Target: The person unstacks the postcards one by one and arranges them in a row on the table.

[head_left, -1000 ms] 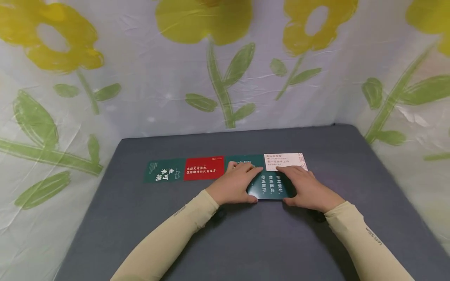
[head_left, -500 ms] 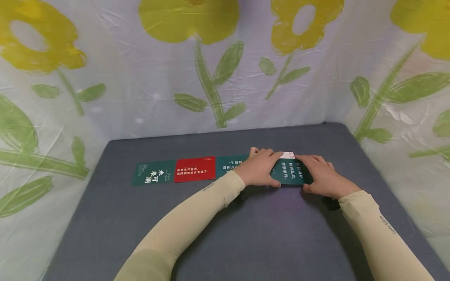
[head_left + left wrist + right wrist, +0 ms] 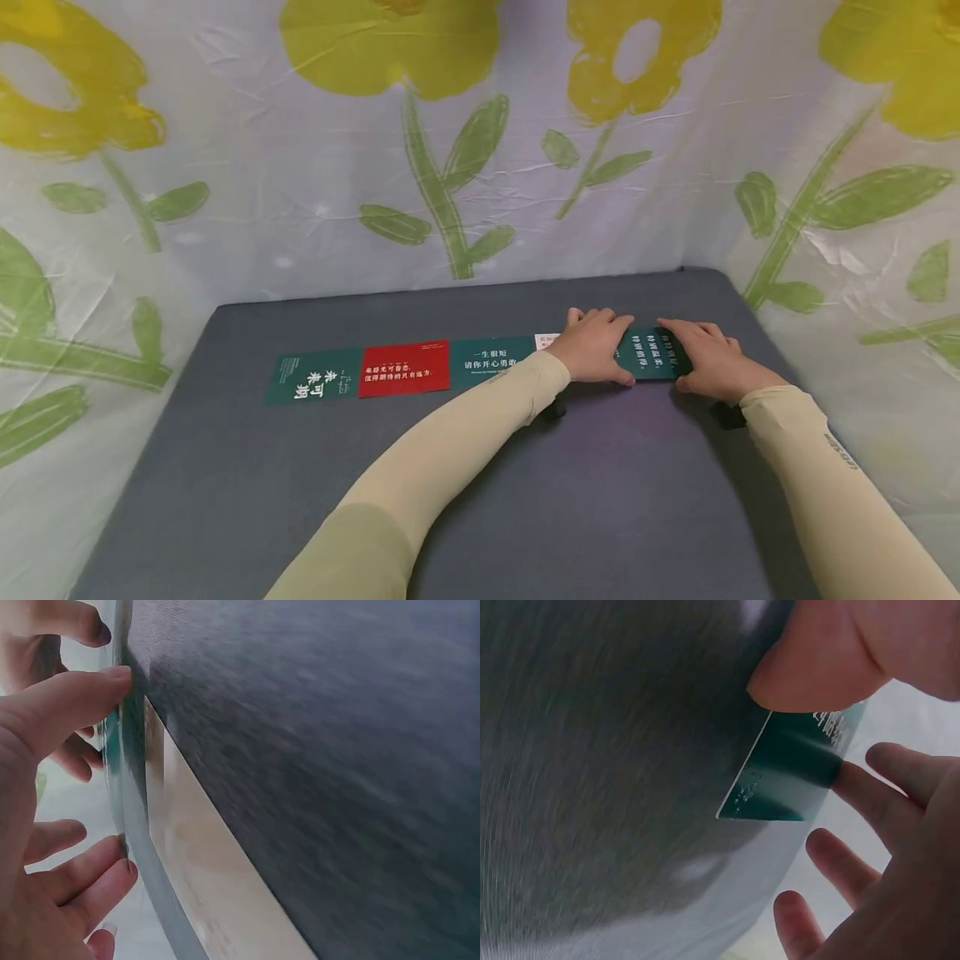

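A dark teal card (image 3: 647, 354) with white lettering is held between both hands at the right end of a row of cards. My left hand (image 3: 592, 346) grips its left part, thumb at the near edge and fingertips at the far edge. At its right part, my right hand (image 3: 716, 358) pinches it the same way; in the right wrist view the thumb (image 3: 817, 675) and index finger (image 3: 866, 791) span the card (image 3: 787, 765). Mostly hidden under the left hand lies a pale pink card (image 3: 546, 340), which shows larger in the left wrist view (image 3: 217, 862).
Left of the hands, a teal card (image 3: 491, 354), a red card (image 3: 405, 368) and another green card (image 3: 311, 379) lie side by side on the dark grey table (image 3: 540, 500). A flower-printed white curtain (image 3: 300, 167) stands behind the table's far edge.
Both hands have carried the teal card to the right and away from the body, off the pink card and past it. The camera view has turned slightly right.
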`<state>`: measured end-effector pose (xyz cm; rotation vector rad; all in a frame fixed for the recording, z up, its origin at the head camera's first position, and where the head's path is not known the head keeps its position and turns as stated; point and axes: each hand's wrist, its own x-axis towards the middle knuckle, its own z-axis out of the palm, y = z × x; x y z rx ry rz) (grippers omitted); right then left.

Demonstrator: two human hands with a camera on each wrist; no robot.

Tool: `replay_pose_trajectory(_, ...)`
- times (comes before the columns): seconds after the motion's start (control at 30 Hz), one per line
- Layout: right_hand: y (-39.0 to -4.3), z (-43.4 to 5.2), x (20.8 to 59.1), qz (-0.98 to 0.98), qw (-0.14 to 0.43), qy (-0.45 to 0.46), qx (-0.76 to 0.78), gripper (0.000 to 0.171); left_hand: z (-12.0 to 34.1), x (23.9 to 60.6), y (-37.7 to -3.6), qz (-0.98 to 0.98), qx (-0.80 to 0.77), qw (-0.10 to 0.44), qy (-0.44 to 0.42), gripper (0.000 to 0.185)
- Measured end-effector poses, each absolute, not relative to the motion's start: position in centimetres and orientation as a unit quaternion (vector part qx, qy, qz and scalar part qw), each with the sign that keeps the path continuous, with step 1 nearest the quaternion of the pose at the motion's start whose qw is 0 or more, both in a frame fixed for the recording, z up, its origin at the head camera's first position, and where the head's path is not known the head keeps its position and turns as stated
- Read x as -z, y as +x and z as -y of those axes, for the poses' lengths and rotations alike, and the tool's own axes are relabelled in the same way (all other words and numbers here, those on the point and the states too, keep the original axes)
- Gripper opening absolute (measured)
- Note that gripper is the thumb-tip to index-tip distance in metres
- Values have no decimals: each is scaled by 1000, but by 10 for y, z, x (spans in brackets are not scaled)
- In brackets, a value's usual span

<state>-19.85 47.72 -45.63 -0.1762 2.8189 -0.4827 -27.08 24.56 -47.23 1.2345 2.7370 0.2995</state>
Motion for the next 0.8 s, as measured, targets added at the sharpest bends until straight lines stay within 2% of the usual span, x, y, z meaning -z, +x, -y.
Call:
replay_pose_trajectory(0.37,-198,-501,459,-974,153,-33,165,106,-285,482,-282,-904,-104,101,403,107)
replay_pose_trajectory(0.63,-201,-503,460,-977,152,-22,145,106,-283,477,-278,-904,-100,98,403,102)
replay_pose_trajectory(0.8,-198,-499,462,-977,149,-18,150,107,-282,481,-279,-901,-98,100,410,105)
